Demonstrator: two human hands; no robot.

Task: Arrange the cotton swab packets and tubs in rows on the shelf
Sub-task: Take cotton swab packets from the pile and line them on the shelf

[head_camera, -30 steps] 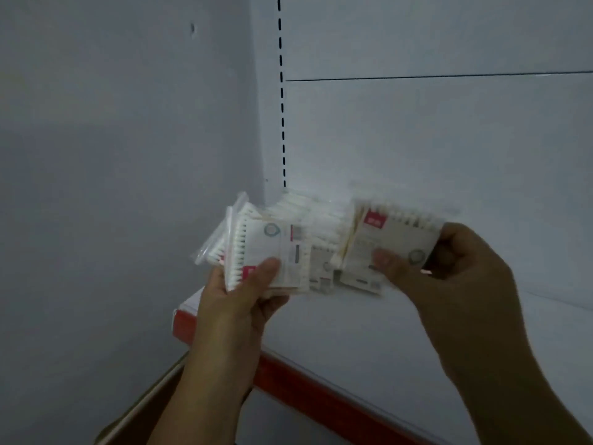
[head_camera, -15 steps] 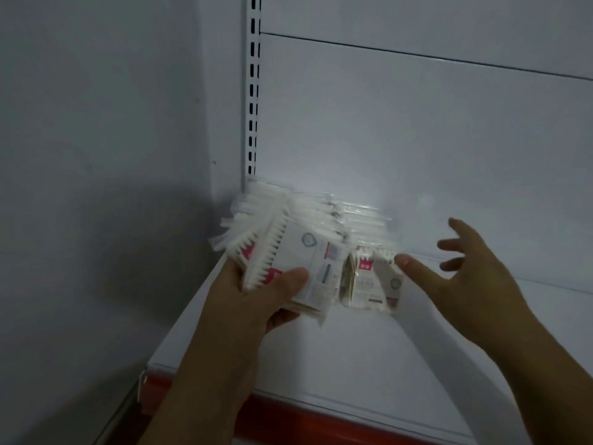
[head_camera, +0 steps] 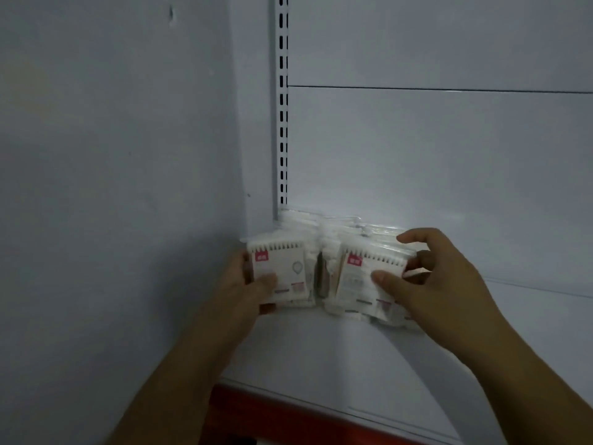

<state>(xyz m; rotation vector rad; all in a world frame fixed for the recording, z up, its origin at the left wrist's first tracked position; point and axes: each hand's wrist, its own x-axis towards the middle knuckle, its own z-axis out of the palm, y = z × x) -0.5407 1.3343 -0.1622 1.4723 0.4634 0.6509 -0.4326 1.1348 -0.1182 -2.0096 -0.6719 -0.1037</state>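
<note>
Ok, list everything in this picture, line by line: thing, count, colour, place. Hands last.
left row of cotton swab packets: count hidden, white with red label, shelf's back left corner
right row of cotton swab packets: count hidden, white with red label, beside the left row
shelf: one, white, under the packets
edge strip: one, red, shelf's front edge
slotted upright: one, white, above the corner
back panels: two, white, behind the shelf
wall: one, pale grey, left
left hand: grips the left row
right hand: grips the right row
</note>
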